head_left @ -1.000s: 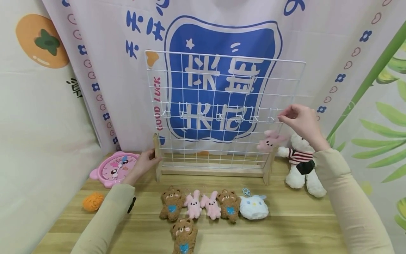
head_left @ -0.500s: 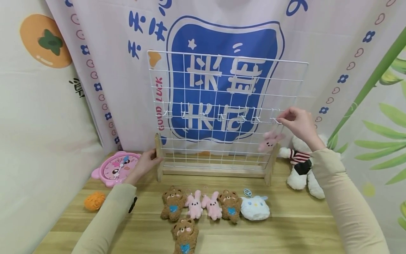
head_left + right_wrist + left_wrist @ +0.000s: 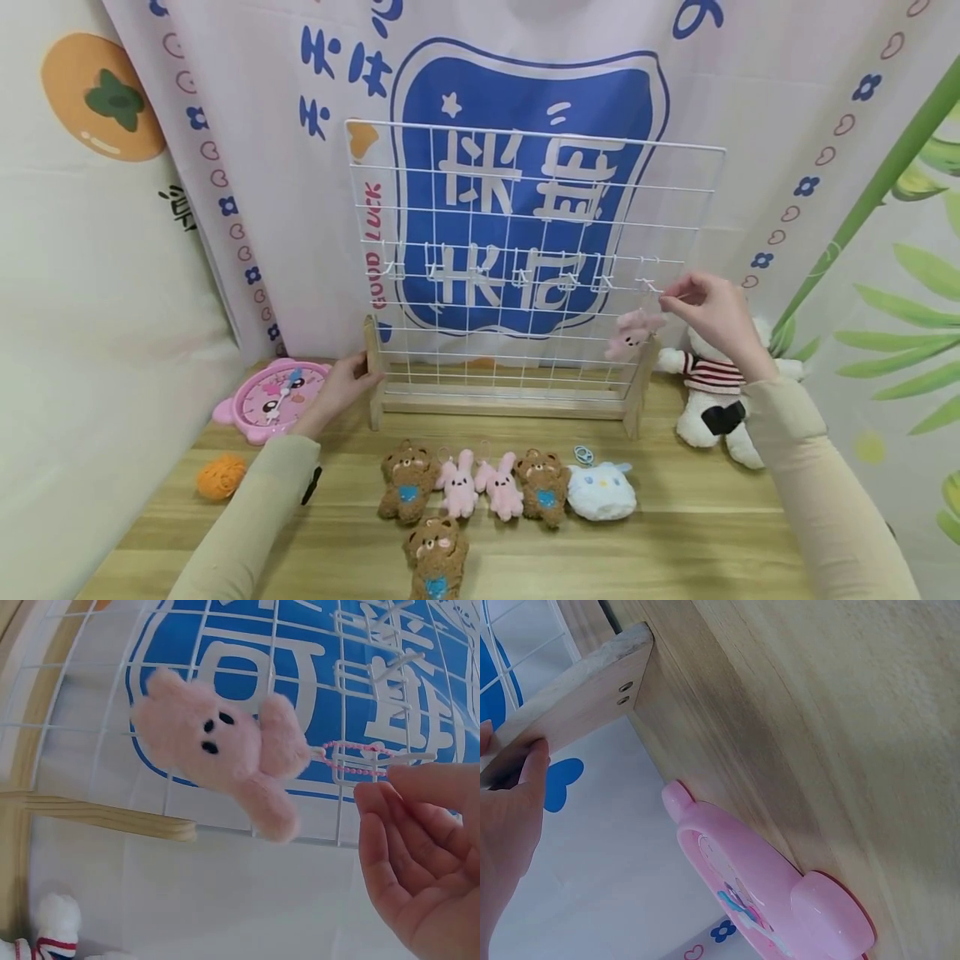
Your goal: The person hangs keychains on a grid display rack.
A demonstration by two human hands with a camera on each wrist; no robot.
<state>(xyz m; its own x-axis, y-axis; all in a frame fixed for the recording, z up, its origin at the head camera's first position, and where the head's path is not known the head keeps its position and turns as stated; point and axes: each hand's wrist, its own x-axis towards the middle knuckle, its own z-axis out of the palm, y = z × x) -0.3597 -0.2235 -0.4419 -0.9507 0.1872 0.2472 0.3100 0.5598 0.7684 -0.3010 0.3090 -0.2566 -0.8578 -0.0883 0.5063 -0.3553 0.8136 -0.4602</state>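
A pink plush bunny keychain [image 3: 199, 731] hangs before the right end of the white wire grid rack [image 3: 528, 225]. Its pink bead chain [image 3: 352, 771] passes around a hook [image 3: 412, 758] on the grid. My right hand [image 3: 712, 317] pinches the chain's end between thumb and forefinger, close beside the hook tip. In the right wrist view the bunny lies tilted, ears toward the hand. My left hand [image 3: 348, 387] holds the rack's left wooden upright [image 3: 570, 705], thumb on one side and fingertips on the other. Several bare hooks [image 3: 521, 277] line the same grid row.
Brown bear keychains [image 3: 408, 483], pink bunny keychains [image 3: 459, 485] and a white round-faced plush [image 3: 602, 492] lie before the rack. A pink clock [image 3: 273, 400] and orange yarn ball [image 3: 221, 477] sit left. A white plush in stripes [image 3: 712, 375] sits right.
My right hand has moved slightly down, and the bunny has swung and turned beneath the hook. The left hand keeps its place on the upright.
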